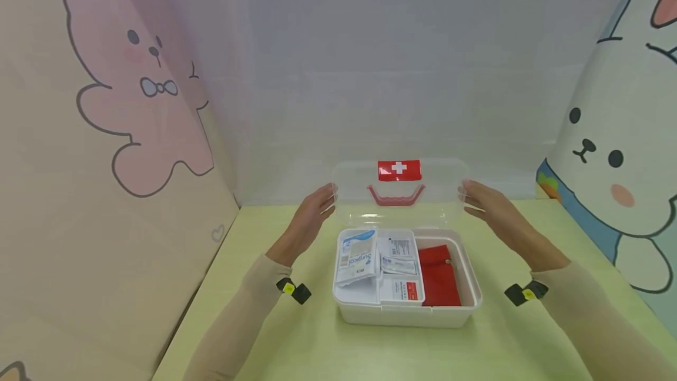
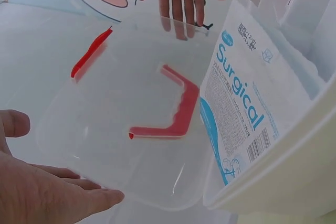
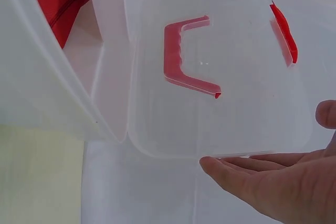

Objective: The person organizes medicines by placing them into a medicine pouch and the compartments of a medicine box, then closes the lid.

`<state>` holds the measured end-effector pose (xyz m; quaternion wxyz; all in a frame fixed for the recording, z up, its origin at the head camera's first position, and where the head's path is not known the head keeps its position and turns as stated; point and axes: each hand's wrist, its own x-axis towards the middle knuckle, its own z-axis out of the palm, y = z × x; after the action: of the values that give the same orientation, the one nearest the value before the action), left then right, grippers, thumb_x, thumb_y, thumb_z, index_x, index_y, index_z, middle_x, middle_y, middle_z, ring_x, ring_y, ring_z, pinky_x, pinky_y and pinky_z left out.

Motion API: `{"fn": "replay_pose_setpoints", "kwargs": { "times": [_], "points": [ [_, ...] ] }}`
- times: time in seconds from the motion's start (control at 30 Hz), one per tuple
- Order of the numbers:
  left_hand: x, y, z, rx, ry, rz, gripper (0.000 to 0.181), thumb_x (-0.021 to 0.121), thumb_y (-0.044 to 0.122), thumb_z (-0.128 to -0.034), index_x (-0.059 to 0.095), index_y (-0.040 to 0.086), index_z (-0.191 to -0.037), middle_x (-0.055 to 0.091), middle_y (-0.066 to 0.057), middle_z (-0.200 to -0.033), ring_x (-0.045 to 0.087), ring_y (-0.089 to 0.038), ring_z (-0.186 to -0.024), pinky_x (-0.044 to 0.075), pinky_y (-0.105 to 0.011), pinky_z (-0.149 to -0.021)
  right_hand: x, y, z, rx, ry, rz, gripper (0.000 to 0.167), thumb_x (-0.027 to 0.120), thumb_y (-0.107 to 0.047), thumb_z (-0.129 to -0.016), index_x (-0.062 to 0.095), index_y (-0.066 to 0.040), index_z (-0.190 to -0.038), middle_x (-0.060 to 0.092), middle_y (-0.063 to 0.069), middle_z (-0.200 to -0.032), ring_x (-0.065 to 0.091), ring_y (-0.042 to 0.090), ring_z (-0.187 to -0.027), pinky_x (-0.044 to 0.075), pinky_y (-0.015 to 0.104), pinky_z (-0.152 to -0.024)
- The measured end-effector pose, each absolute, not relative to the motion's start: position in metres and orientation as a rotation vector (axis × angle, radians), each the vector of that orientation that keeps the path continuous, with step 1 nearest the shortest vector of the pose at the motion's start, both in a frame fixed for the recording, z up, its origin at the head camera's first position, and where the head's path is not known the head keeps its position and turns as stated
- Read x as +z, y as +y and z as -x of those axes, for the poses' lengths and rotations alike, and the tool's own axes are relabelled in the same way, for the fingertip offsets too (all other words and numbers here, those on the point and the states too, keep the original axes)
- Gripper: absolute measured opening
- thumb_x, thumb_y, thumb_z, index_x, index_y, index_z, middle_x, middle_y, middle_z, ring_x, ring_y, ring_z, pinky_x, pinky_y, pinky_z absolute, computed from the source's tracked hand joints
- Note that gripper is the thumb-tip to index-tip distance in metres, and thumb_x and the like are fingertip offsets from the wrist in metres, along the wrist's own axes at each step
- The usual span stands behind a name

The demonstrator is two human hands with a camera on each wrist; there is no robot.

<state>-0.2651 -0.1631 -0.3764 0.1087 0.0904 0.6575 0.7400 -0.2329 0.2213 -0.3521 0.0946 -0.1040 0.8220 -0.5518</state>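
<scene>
A white first-aid box (image 1: 402, 316) stands on the table with its clear lid (image 1: 349, 196) raised upright along the back edge. On the lid are a red handle (image 1: 396, 199) and a red latch with a white cross (image 1: 399, 170). My left hand (image 1: 312, 216) is at the lid's left side, fingers extended along its edge. Across from it, my right hand (image 1: 494, 210) has its straight fingers against or very near the right edge; exact contact is hard to tell. In the box, a white tray (image 1: 365, 297) carries a "Surgical" packet (image 2: 241, 93) and small sachets. A red pouch (image 1: 440, 281) lies to its right.
The pale green table (image 1: 264, 340) runs back to a white cloth backdrop (image 1: 402, 75). Cartoon-printed cloth walls stand on the left (image 1: 137, 222) and right (image 1: 597, 175). The open lid is close to the backdrop.
</scene>
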Motion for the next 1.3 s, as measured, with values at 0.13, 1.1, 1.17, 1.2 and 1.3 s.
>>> {"fn": "replay_pose_setpoints", "kwargs": {
  "times": [0.13, 1.1, 1.17, 1.2, 1.3],
  "points": [
    [-0.375, -0.165, 0.255, 2.14, 1.972, -0.311, 0.066, 0.041, 0.038, -0.1038, 0.02, 0.002, -0.155, 0.021, -0.012, -0.163, 0.019, -0.028, -0.152, 0.016, -0.04, -0.124, -0.348, 0.221, 0.225, -1.624, 2.461, 0.309, 0.074, 0.031, -0.048, -0.105, 0.009, 0.002, -0.156, 0.015, 0.027, -0.161, 0.018, 0.049, -0.147, 0.02, 0.062, -0.115],
    [-0.377, -0.162, 0.199, 1.821, 2.374, -0.291, 0.075, 0.048, 0.052, -0.0983, 0.025, 0.011, -0.156, 0.029, -0.009, -0.161, 0.026, -0.029, -0.15, 0.02, -0.055, -0.12, -0.353, 0.209, 0.174, -1.395, 2.709, 0.159, 0.079, 0.031, -0.055, -0.102, 0.013, 0.001, -0.156, 0.02, 0.029, -0.159, 0.025, 0.055, -0.141, 0.024, 0.075, -0.105],
    [-0.379, -0.162, 0.195, 1.824, 2.38, -0.328, 0.072, 0.047, 0.051, -0.099, 0.025, 0.013, -0.156, 0.03, -0.008, -0.16, 0.028, -0.03, -0.149, 0.022, -0.056, -0.119, -0.355, 0.208, 0.17, -1.387, 2.735, 0.174, 0.077, 0.032, -0.053, -0.103, 0.013, 0.0, -0.156, 0.02, 0.029, -0.159, 0.024, 0.055, -0.142, 0.025, 0.074, -0.105],
    [-0.38, -0.162, 0.193, 1.821, 2.391, -0.346, 0.07, 0.047, 0.051, -0.0994, 0.026, 0.015, -0.156, 0.031, -0.008, -0.16, 0.028, -0.03, -0.149, 0.023, -0.057, -0.118, -0.356, 0.207, 0.169, -1.383, 2.747, 0.185, 0.076, 0.033, -0.051, -0.103, 0.013, 0.0, -0.156, 0.02, 0.029, -0.159, 0.024, 0.056, -0.142, 0.026, 0.074, -0.104],
    [-0.383, -0.161, 0.188, 1.793, 2.417, -0.396, 0.065, 0.046, 0.049, -0.1006, 0.026, 0.021, -0.156, 0.033, -0.002, -0.16, 0.027, -0.028, -0.15, 0.025, -0.056, -0.117, -0.361, 0.206, 0.164, -1.369, 2.774, 0.206, 0.073, 0.035, -0.049, -0.104, 0.013, -0.004, -0.157, 0.026, 0.029, -0.157, 0.031, 0.055, -0.138, 0.03, 0.074, -0.102]
  ]
}}
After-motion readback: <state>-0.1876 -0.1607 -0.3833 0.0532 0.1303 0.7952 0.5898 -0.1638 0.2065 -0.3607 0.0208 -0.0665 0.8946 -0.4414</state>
